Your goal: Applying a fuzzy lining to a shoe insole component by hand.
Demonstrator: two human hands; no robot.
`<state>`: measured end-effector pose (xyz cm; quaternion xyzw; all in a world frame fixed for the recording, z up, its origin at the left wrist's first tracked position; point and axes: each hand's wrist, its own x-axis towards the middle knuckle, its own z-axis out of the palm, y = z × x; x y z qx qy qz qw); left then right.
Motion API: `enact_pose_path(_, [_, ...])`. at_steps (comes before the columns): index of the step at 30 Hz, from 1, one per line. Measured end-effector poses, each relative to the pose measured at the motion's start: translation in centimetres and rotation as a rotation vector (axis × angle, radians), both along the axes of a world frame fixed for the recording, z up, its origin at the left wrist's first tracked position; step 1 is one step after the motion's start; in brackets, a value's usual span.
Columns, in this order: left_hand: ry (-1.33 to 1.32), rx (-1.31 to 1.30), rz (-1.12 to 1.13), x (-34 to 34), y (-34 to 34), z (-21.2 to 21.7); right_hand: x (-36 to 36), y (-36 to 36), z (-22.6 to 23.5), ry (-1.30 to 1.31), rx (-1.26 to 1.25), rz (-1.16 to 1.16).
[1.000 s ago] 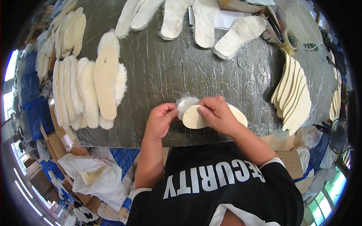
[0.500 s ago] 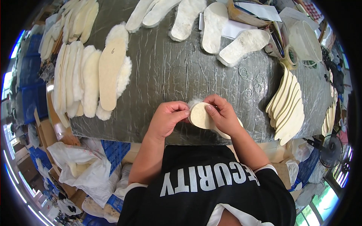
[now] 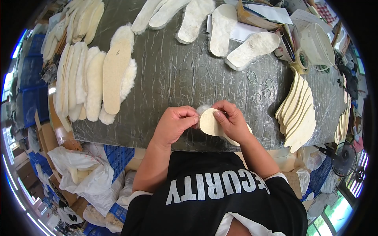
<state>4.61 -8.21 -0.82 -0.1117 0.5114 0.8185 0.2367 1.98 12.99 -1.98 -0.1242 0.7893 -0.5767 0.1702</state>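
Note:
A cream insole (image 3: 208, 123) with white fleece showing at its far edge is held near the front edge of the table. My right hand (image 3: 232, 120) grips it from the right, thumb on the smooth face and fingers behind. My left hand (image 3: 176, 123) is closed in a pinch at the insole's left rim, thumb against forefinger. Whether fleece is caught between those fingertips is too small to tell. My right hand and forearm cover part of the insole's other end.
Plastic film covers the dark table (image 3: 169, 70). Fleece insoles (image 3: 93, 84) stand in a row at left; more fleece insoles (image 3: 223, 31) lie along the back. Fanned cream insoles (image 3: 298, 112) lie at right, near several rubber bands (image 3: 265, 87). A clear plastic tub (image 3: 318, 45) stands behind.
Both hands keep nearly the same grip and place on the insole. The whole view has shifted very slightly.

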Motion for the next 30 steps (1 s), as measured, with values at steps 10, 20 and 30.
enact_pose_path(10, [0.098, -0.314, -0.042, 0.2, 0.2, 1.1, 0.3, -0.4, 0.1, 0.160, 0.134, -0.001])
enact_pose_path(20, [0.242, -0.479, -0.034, 1.6, 0.4, 1.2, 1.1, -0.3, -0.1, 0.479, 0.219, -0.020])
enact_pose_path(30, [0.327, -0.472, -0.006, 3.3, -1.3, -0.6, -2.3, 1.5, 0.3, -0.042, 0.140, 0.401])
